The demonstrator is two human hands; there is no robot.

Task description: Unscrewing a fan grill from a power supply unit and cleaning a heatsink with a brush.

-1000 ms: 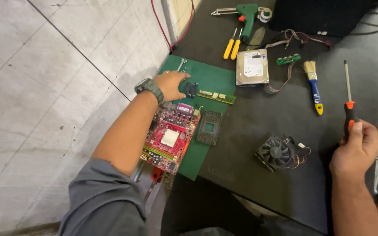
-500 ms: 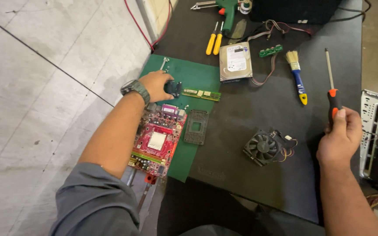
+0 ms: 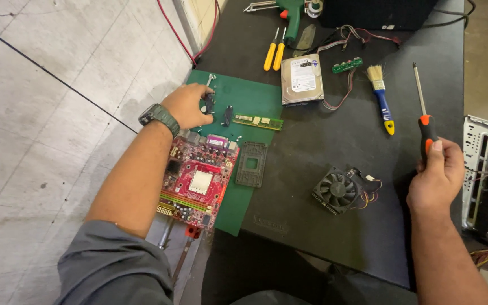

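Note:
My left hand (image 3: 187, 105) rests on the green mat (image 3: 252, 96), fingers closed on a small dark part (image 3: 209, 103) at the mat's left side. A second small dark piece (image 3: 227, 115) lies just right of it, beside a green memory stick (image 3: 258, 121). Below the hand sits a red motherboard (image 3: 199, 179), with a dark square socket frame (image 3: 252, 164) to its right. My right hand (image 3: 437, 176) is raised at the right, gripping an orange-and-black screwdriver (image 3: 423, 113) with the shaft pointing away from me.
A black cooling fan (image 3: 339, 190) with wires, a hard drive (image 3: 301, 80), a blue-handled brush (image 3: 382, 97), two yellow screwdrivers (image 3: 274, 55) and a small green circuit strip (image 3: 347, 65) lie on the dark table. A metal computer case (image 3: 481, 169) stands at the right edge. Tiled floor lies left.
My left hand has shifted slightly left on the mat with the small dark part. My right hand keeps the screwdriver upright. The view has drifted.

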